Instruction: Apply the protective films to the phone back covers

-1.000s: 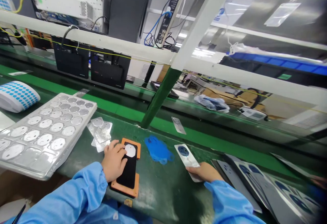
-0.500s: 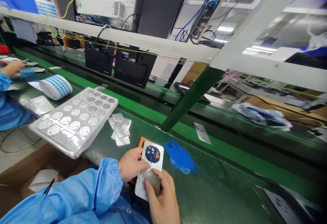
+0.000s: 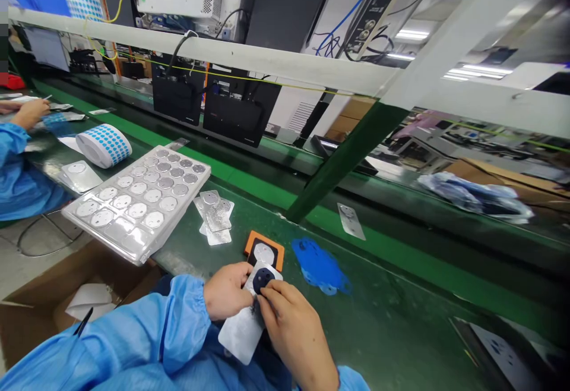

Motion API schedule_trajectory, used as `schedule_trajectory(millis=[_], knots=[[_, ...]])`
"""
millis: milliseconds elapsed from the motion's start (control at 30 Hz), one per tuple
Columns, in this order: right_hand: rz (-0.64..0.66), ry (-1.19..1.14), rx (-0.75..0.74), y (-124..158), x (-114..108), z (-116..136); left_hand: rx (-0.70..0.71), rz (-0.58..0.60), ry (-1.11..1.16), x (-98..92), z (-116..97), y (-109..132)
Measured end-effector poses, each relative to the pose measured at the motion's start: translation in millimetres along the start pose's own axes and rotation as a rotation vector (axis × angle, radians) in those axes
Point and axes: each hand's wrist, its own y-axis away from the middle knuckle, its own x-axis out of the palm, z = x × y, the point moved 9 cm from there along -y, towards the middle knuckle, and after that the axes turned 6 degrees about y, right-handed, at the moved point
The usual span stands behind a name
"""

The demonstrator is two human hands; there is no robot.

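Observation:
My left hand [image 3: 229,290] grips a thin silvery card [image 3: 243,331] by its left edge, thumb on top. A dark blue round piece with small holes [image 3: 262,280] lies on the upper part of this card. The closed fingertips of my right hand [image 3: 289,317] pinch at the lower right edge of the round piece; they hide part of it. Just beyond my hands, an orange and black fixture [image 3: 278,258] holds a silver disc [image 3: 264,253]. Blue film pieces [image 3: 318,265] lie in a heap on the green bench to the right.
A clear tray of silver discs [image 3: 133,192] stands at left, beside several loose silvery cards [image 3: 216,218]. Farther left are a roll of blue-dotted labels [image 3: 104,144] and another person's hand [image 3: 31,113]. A green post [image 3: 342,162] rises behind the bench.
The silvery card has tilted and come down toward me, uncovering the orange fixture and its disc. My right hand has moved from the card's lower part up to the dark round piece.

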Motion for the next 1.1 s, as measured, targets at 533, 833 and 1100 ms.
schedule_trajectory(millis=[533, 833, 1100], knots=[[0.028, 0.29, -0.112, 14.9, 4.6, 17.3, 0.076, -0.036, -0.24, 5.0, 0.0, -0.2], [-0.075, -0.048, 0.169, -5.6, -23.7, -38.1, 0.014, -0.074, -0.064, 2.9, 3.6, -0.7], [-0.353, 0.213, 0.474, -26.5, -64.0, -188.2, -0.055, -0.131, 0.346, 5.1, 12.8, 0.4]])
